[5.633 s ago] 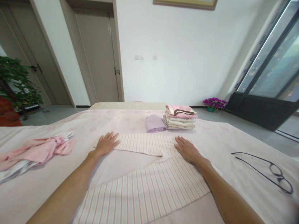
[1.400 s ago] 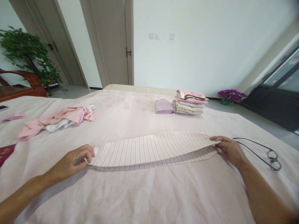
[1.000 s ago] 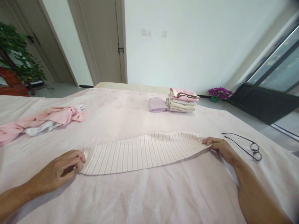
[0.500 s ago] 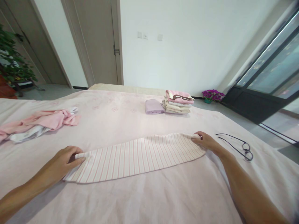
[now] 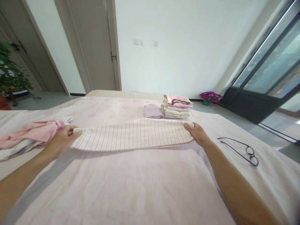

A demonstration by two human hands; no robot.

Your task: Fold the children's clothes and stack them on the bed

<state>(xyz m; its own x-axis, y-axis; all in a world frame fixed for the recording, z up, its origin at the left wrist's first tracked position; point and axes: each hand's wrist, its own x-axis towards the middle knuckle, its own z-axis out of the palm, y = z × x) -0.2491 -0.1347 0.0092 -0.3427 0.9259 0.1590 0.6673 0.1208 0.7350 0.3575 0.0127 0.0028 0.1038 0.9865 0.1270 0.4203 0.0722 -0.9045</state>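
Note:
A striped cloth [image 5: 136, 136], cream with thin pink lines and folded into a long strip, is stretched between my two hands. My left hand [image 5: 65, 136] pinches its left end between thumb and fingers. At the opposite end my right hand [image 5: 195, 131] is closed on the upper corner. The cloth appears held just above the bed; a shadow lies under its lower edge. What garment or linen it is, I cannot tell. Beyond it stand a pile of folded clothes [image 5: 177, 107] and a folded lilac cloth [image 5: 152, 111].
Crumpled pink and white clothes [image 5: 32, 132] lie at the left, close to my left forearm. Eyeglasses [image 5: 249, 153] with open temples rest on the pink bedspread [image 5: 131, 187] at the right. A potted purple flower [image 5: 209, 97] stands on the floor past the bed.
Both hands have raised the striped cloth and carried it away from me, towards the folded pile. It now hangs straighter between them. The view has tilted slightly upward.

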